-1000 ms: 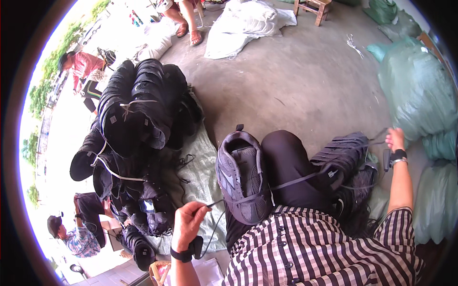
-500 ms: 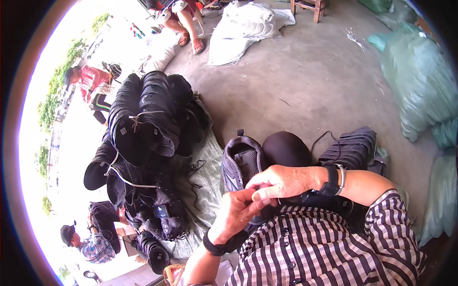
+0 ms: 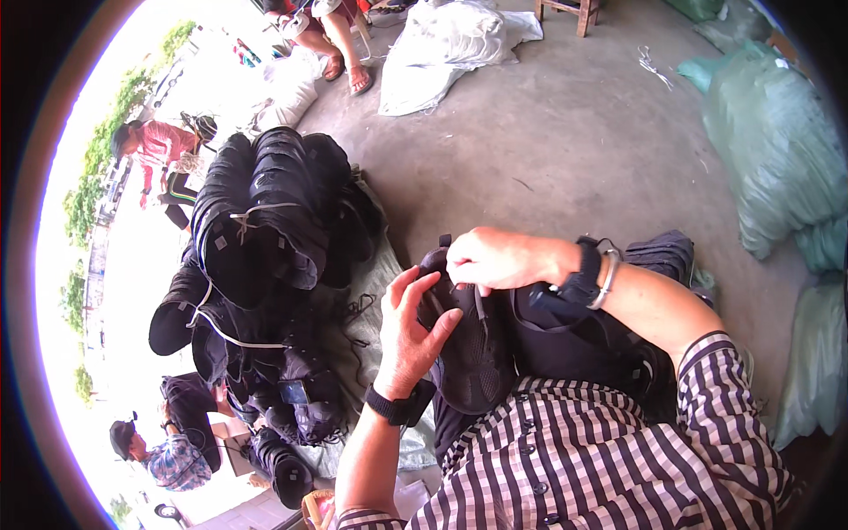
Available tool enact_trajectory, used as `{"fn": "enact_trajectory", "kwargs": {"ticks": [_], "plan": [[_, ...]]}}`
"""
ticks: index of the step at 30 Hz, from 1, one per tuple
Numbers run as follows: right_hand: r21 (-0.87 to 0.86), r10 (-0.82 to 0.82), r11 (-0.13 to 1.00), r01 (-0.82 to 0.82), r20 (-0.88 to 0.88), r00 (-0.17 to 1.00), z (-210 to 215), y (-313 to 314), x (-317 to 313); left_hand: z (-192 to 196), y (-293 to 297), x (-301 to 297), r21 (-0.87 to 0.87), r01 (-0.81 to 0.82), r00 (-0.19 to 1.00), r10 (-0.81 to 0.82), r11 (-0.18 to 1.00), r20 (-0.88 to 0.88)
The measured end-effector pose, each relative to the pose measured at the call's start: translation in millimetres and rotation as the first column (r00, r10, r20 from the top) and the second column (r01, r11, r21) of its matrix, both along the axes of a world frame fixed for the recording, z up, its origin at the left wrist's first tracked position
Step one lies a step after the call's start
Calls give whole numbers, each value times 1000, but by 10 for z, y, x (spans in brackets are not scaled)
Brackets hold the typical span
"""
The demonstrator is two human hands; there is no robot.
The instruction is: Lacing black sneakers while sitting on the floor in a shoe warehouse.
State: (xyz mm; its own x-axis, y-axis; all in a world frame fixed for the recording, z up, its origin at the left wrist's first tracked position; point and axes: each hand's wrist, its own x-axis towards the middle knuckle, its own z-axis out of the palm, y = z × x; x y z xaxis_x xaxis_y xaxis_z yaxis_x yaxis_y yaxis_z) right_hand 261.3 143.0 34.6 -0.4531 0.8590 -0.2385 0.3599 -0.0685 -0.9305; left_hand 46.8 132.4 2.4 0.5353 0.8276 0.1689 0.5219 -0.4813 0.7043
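A dark shoe (image 3: 473, 367) rests on my lap, its toe toward my body. At its upper left side is my left hand (image 3: 412, 327), fingers spread and thumb apart, with the fingertips by the shoe's collar. Over the shoe's opening and lacing, my right hand (image 3: 495, 259) is closed in a pinch. Whatever lies between its fingertips is hidden; a short dark lace end (image 3: 481, 320) shows just below. Both wrists wear black bands, and the right one also has a pale bangle (image 3: 608, 281).
Bundled black shoe parts (image 3: 269, 212), tied with white cord, are heaped on a pale sheet (image 3: 375, 283) at the left. Grey shoe parts (image 3: 662, 252) are stacked beyond my right wrist. Green sacks (image 3: 768, 159) stand at the right, a white sack (image 3: 450, 53) ahead. Other people sit left.
My hands have come apart from each other onto the shoe. The right has moved up and left to its opening, the left to its side. The shoe now shows its dark toe toward me.
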Motion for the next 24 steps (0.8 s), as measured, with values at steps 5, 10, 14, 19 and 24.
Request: {"fn": "enact_trajectory", "kwargs": {"ticks": [5, 10, 14, 19, 24], "plan": [[328, 93, 905, -271, 468, 879, -153, 48, -141, -50, 46, -55, -144, 29, 995, -15, 989, 98], [288, 235, 873, -393, 458, 857, -155, 34, 11, -51, 2, -161, -284, 19, 978, 42, 959, 207], [416, 162, 849, -326, 383, 910, -198, -75, 80, 0, -70, -73, -65, -45, 999, 47, 997, 28], [415, 154, 854, -315, 377, 913, -230, -50, 90, 17, -101, -32, 1, -37, 998, 37, 999, -48], [440, 115, 846, -302, 401, 909, -272, -39, 75, -230, -58, -132, -192, -18, 963, 69, 981, 261]]}}
